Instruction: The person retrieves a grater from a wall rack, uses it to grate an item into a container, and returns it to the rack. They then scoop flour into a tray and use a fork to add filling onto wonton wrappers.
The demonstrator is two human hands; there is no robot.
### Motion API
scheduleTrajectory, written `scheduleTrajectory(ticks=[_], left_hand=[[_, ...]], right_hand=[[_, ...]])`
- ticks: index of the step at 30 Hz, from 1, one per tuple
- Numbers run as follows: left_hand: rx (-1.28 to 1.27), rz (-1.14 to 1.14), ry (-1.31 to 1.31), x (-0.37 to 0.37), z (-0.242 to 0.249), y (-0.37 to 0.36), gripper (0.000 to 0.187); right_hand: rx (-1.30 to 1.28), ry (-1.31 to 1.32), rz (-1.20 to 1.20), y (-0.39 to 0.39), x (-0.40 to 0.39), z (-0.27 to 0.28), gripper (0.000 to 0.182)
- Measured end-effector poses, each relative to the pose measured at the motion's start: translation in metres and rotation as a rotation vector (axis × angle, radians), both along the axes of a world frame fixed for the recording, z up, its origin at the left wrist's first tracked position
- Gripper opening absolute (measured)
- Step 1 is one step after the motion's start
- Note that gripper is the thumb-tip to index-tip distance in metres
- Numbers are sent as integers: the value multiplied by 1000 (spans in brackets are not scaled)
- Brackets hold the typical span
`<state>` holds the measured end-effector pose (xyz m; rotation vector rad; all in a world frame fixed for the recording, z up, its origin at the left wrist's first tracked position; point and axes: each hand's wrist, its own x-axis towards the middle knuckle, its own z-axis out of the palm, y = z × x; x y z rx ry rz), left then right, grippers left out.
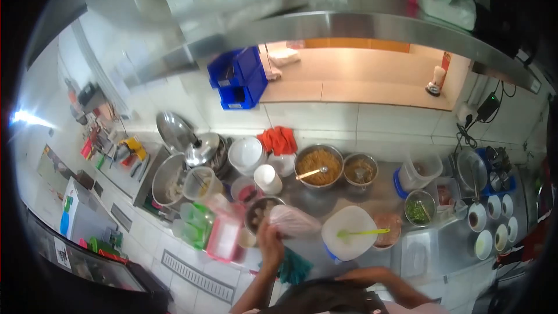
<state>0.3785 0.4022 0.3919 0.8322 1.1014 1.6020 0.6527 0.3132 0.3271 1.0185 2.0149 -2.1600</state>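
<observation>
**Left hand (271,241) with a pink bag (294,221) above the worktop (326,202)**

The left hand, reaching from the near side, has its grip closed on the left end of the bag, which is pale, bulging and slightly blurred. The bag lies between the steel bowl (261,214), partly covered by it, and the white tub (347,244) to the right. A green spoon (366,232) lies across the tub, its handle pointing right. The right hand (356,275) is low at the near edge, in front of the body; how far open its grip is, and whether it holds anything, cannot be told.

Left of the bag is a pink tray (224,241); green cloth-like material (294,267) lies just nearer. On the far side, a large bowl (318,167) of brownish food carries a ladle (311,173), with a smaller bowl (360,171) just to its right. A red cloth (276,141) lies by the wall, behind the white cups (268,179). At the right, a bowl of chopped greens (419,207) stands apart from the small dishes (483,244) at the far right.
</observation>
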Motion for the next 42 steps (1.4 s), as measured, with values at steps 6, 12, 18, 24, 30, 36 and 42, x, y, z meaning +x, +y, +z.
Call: scheduleTrajectory(ticks=[6, 12, 18, 24, 30, 36, 42], left_hand=[[519, 454, 207, -45, 170, 13, 27], [955, 536, -395, -93, 345, 47, 37], [1052, 544, -672, -96, 462, 112, 55], [928, 844, -349, -158, 431, 289, 21], [573, 247, 296, -131, 383, 271, 25], [788, 55, 60, -28, 299, 149, 72], [603, -273, -805, -12, 212, 3, 94]], right_hand=[[943, 127, -507, 94, -30, 342, 42], [2710, 187, -714, 244, -89, 483, 43], [2117, -87, -804, 267, -109, 486, 26], [2105, 248, -1008, 277, -110, 476, 20], [2051, 416, -1046, 264, -112, 472, 17], [1526, 923, -866, 223, -100, 443, 20], [1462, 1288, -808, 162, -147, 263, 20]])
